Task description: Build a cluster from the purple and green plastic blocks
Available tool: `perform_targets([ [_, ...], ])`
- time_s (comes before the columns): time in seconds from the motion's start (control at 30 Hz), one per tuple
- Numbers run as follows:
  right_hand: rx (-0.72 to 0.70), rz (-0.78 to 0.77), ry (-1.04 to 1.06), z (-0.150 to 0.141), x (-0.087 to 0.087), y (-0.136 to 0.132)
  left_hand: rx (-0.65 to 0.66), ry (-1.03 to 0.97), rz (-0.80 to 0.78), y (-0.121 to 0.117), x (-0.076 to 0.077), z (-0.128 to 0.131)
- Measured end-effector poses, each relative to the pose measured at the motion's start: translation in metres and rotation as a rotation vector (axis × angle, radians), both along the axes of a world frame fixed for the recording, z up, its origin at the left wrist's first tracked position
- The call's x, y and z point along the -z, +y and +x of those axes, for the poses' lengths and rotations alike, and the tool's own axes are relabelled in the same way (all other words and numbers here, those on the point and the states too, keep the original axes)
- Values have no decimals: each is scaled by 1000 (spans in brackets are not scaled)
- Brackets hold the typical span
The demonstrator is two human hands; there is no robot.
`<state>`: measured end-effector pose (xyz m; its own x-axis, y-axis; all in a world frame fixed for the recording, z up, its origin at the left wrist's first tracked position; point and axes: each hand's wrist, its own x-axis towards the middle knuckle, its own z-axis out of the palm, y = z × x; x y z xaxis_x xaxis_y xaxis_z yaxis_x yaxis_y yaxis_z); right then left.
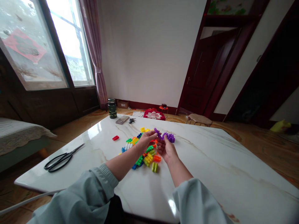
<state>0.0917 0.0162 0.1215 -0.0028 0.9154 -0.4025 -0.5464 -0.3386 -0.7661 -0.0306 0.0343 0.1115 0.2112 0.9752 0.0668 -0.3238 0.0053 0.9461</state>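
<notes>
Over a pile of plastic building blocks [148, 159], both my hands are raised close together. Between the thumb and fingers of my left hand [148, 138] is one end of a purple building block [157, 133], tilted, seen edge-on. My right hand [167, 150] has its thumb against a knobbly purple block cluster [169, 137] and its fingers curled inward. Whether the cluster is joined to the tilted block is hard to see. Below, the loose blocks are yellow, green, orange, white and blue, partly hidden by my left forearm.
On the white marbled table [210, 161] lie black-handled scissors [62, 158] at left and a red block [115, 137] nearer the pile. At the far edge are a camouflage flask [112, 109], a phone [122, 119] and keys [132, 120]. A stool [199, 119] stands beyond.
</notes>
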Motion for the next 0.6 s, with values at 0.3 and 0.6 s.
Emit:
perform_targets([
  [0.3,-105,51,-2,0,5,2,-28,-41,-6,0,2,4],
  [0.6,39,110,-79,-6,3,-1,-163,129,15,-6,1,6],
])
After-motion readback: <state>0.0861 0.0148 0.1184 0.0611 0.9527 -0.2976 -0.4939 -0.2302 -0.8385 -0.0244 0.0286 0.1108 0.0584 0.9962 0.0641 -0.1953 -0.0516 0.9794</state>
